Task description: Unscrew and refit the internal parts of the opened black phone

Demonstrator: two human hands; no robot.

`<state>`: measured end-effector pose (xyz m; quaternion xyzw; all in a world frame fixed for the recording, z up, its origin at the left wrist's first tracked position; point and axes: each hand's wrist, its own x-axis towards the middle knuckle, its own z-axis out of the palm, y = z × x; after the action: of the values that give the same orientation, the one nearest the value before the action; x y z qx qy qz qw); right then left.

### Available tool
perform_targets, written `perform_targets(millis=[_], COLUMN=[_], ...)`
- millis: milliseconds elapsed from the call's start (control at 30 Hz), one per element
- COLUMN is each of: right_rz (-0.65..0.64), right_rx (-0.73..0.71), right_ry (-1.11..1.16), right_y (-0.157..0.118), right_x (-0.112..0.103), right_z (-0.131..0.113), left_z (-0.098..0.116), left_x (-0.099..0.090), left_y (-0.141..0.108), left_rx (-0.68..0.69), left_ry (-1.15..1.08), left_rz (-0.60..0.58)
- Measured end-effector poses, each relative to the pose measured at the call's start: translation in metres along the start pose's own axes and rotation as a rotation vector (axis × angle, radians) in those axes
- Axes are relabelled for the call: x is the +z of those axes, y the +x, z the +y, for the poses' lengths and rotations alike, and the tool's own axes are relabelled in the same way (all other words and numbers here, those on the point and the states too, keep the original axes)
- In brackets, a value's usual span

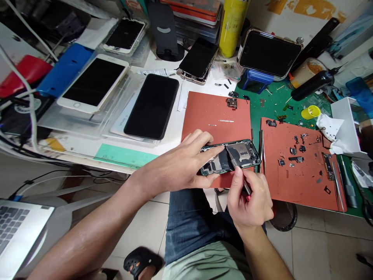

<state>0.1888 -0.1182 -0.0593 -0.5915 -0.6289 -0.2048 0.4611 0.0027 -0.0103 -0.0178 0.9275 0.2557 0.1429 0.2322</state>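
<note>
An opened phone housing [243, 153] lies over the front edge of a red-brown mat [215, 116], its inner metal plates and dark strips exposed. My left hand [186, 159] grips its left end, thumb along the near edge, fingers along the far edge, one finger stretched across the inside. In my right hand [250, 198] is a slim craft knife [234, 161] with a knurled metal collar and a red part near its rear. Its thin tip touches or hovers just over the middle of the housing; I cannot tell which.
A second mat [291, 175] at right carries several tiny phone parts and tweezers [338, 186]. Phones [153, 105] lie at left. A propped phone [269, 52], yellow cylinder [233, 27] and black stand [165, 33] line the back. A laptop [23, 229] is lower left.
</note>
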Motion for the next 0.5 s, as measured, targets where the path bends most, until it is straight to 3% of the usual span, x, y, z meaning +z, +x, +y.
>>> perform_targets(millis=[500], right_rz=[0.027], right_rx=[0.007], right_ry=[0.015], right_y=[-0.0002], right_x=[0.0032], right_z=[0.0014], left_z=[0.0002], left_x=[0.0025], left_y=[-0.0005], left_rx=[0.026], left_ry=[0.052], left_rz=[0.013])
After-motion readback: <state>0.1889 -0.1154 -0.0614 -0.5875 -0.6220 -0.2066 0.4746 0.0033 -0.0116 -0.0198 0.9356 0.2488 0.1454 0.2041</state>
